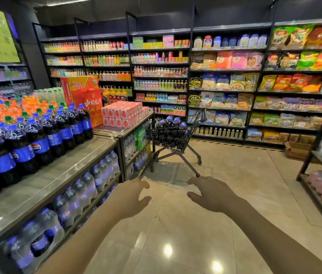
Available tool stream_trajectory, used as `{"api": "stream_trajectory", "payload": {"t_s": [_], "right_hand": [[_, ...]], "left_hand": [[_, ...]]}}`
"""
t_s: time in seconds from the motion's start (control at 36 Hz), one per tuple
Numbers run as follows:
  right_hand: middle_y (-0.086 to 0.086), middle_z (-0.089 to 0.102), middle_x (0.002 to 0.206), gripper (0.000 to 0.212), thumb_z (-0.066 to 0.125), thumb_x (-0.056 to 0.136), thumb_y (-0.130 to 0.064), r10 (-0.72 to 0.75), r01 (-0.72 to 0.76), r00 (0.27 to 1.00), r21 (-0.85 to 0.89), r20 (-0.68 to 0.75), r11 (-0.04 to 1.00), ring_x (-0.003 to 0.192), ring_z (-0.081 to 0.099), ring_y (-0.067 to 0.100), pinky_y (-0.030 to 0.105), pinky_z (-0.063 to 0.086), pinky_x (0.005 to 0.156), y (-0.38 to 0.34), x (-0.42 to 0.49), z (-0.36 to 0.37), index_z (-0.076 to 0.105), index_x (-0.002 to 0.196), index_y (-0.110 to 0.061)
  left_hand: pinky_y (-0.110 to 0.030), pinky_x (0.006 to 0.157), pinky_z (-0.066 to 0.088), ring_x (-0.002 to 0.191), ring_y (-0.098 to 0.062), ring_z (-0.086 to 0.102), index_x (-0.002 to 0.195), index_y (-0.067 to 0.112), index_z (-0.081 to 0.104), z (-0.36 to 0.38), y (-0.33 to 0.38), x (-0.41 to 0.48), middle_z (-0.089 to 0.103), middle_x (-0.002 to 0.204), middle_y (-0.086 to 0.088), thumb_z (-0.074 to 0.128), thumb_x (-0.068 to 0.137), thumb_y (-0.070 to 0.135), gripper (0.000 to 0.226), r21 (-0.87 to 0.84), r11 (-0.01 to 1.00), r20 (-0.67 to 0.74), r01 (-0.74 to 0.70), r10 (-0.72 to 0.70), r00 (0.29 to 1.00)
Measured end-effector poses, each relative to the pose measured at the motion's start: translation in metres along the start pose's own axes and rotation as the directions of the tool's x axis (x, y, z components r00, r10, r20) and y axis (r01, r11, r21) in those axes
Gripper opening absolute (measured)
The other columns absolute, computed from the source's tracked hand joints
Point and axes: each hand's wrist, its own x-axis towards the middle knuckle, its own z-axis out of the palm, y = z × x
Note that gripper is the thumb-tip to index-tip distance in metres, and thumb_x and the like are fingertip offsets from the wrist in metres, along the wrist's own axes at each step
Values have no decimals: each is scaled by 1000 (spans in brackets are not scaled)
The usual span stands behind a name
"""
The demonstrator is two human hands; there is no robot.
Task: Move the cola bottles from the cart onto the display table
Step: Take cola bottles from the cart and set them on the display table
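Cola bottles (173,123), dark plastic with blue caps, are sitting heaped in the small black wire cart (176,142), which is standing at the far end of the long grey stone-topped desk (43,180), handy for unloading. The left hand (132,196) and right hand (211,194) are reaching toward it, well short, half-open with fingers loosely curved, gripping nothing. Matching blue-labelled bottles (37,139) are lining the desk, leaving bare top along the front.

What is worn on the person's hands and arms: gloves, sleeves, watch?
Nothing worn that shows. Left hand and right hand are bare: no gloves, rings or watch. Both forearms run to the frame edge with no sleeve or cuff in view.
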Motion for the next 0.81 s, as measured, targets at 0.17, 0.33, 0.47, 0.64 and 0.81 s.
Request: {"api": "stream_trajectory", "payload": {"t_s": [0.17, 0.33, 0.47, 0.64, 0.81], "right_hand": [[-2, 56, 149, 51, 46, 106, -54, 0, 0, 1000, -8, 13, 1000, 135, 53, 22, 36, 49, 99, 28, 70, 7, 49, 150, -27], [-6, 55, 151, 52, 45, 106, -56, -33, 33, 999, -19, 4, 999, 136, 53, 21, 38, 50, 102, 70, 153, 7, 46, 151, -30], [-2, 56, 150, 52, 45, 106, -54, -56, 56, 998, -22, 10, 998, 133, 55, 23, 39, 52, 99, 106, 225, -3, 45, 152, -30], [4, 59, 141, 47, 46, 103, -56, -62, 62, 998, -14, 10, 998, 126, 60, 29, 43, 53, 97, 143, 305, -1, 51, 142, -29], [4, 60, 138, 48, 45, 105, -56, -77, 78, 997, -29, 27, 997, 125, 59, 29, 43, 53, 96, 165, 381, 1, 50, 143, -27]], "left_hand": [[-31, 99, 48, 120, -12, 56, 137, 32, 52, 13, -18, 77, 58, 134, 12, 53, 98, 50, 44, 7, 1000, 3, -25, 25, 1000], [-31, 87, 48, 111, -17, 58, 124, 28, 58, 18, -22, 167, 62, 125, 4, 51, 96, 34, 30, 28, 999, 6, -24, 24, 1000], [-32, 86, 48, 106, -18, 59, 118, 24, 60, 16, -25, 241, 64, 119, 3, 52, 97, 36, 26, 17, 1000, -11, -26, 26, 1000], [-26, 70, 39, 87, -13, 54, 118, 22, 61, 14, -34, 323, 60, 101, 8, 49, 100, 39, 28, 31, 999, -8, -17, 17, 1000], [-32, 86, 53, 106, -15, 62, 129, 27, 59, 17, -59, 398, 66, 118, 6, 51, 100, 43, 35, -9, 1000, -6, 23, -23, 1000]]}}
